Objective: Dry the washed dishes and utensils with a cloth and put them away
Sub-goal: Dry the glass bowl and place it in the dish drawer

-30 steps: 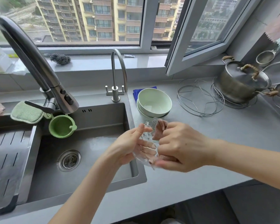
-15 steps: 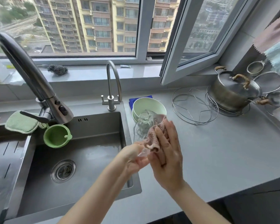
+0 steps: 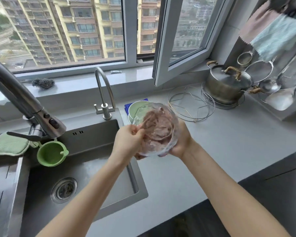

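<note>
A glass bowl (image 3: 171, 115) is held tilted above the counter (image 3: 229, 151), just right of the sink (image 3: 85, 168) and in front of the green bowls (image 3: 133, 108). Its left edge is gripped by the curled left hand (image 3: 128, 142). Its right side is clasped by the right hand (image 3: 180, 142), and a pink cloth (image 3: 158, 130) is seen through the glass.

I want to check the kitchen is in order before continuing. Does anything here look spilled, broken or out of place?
Nothing stands out. The left hand and right hand hold the glass bowl with the pink cloth against it; the green bowl sits upright on the countertop.
</note>
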Motion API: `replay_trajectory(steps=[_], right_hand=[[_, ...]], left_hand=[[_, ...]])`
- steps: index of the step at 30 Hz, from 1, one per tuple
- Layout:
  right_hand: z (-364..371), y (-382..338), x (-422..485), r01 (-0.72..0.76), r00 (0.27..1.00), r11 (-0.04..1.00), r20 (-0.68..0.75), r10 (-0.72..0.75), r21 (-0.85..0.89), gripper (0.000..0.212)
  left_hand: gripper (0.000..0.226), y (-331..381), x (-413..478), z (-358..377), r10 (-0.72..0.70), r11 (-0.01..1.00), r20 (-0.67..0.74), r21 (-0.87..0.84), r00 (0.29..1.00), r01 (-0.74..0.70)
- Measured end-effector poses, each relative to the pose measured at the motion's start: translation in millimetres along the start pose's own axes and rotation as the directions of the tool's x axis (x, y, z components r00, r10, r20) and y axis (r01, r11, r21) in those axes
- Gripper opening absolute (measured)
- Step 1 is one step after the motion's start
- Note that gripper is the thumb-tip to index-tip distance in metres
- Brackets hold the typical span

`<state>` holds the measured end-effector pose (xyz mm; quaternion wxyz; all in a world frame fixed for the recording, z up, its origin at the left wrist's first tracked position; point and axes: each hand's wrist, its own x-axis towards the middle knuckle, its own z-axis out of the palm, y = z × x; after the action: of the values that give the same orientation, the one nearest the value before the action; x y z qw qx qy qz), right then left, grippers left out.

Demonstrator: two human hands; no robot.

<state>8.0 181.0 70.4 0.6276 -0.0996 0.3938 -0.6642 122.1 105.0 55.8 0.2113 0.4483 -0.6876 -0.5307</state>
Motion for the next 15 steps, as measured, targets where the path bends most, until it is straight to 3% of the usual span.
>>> replay_trajectory(steps=[2, 4, 7, 9, 12, 14, 15], right_hand=[[-6.1, 27.1, -10.0, 0.002, 1.000, 0.977, -0.028, 0.004, 0.213, 0.049], [-15.2, 44.5, -23.9, 0.035, 0.998, 0.944, -0.051, -0.019, 0.328, 0.052], [-34.0, 42.2, -52.0, 0.099, 0.994, 0.880, -0.080, -0.070, 0.464, 0.053], [-42.1, 29.8, -73.8, 0.219, 0.975, 0.846, -0.140, -0.172, 0.486, 0.049], [-43.3, 17.6, -101.6, 0.369, 0.927, 0.864, -0.205, -0.315, 0.341, 0.032], [-43.1, 20.9, -111.5, 0.407, 0.870, 0.913, -0.301, -0.390, -0.008, 0.021], [-46.2, 25.8, -114.8, 0.393, 0.797, 0.887, -0.391, -0.460, -0.243, 0.027]], left_hand=[[0.021, 7.7, 0.9, 9.2, 0.168, 0.978, -0.166, 0.151, 0.972, -0.144], [0.018, 12.4, -0.7, 14.9, 0.344, 0.922, -0.273, 0.280, 0.899, -0.268], [0.020, 7.5, -1.2, 20.3, 0.515, 0.826, -0.300, 0.423, 0.803, -0.371], [0.016, 2.7, -4.1, 25.1, 0.525, 0.807, -0.272, 0.461, 0.807, -0.369], [0.013, 6.6, -21.1, 39.5, 0.478, 0.818, -0.201, 0.457, 0.855, -0.350], [0.012, 14.5, -39.8, 55.4, 0.465, 0.810, -0.132, 0.462, 0.876, -0.361], [0.013, 19.5, -50.6, 65.7, 0.470, 0.800, -0.092, 0.466, 0.878, -0.379]])
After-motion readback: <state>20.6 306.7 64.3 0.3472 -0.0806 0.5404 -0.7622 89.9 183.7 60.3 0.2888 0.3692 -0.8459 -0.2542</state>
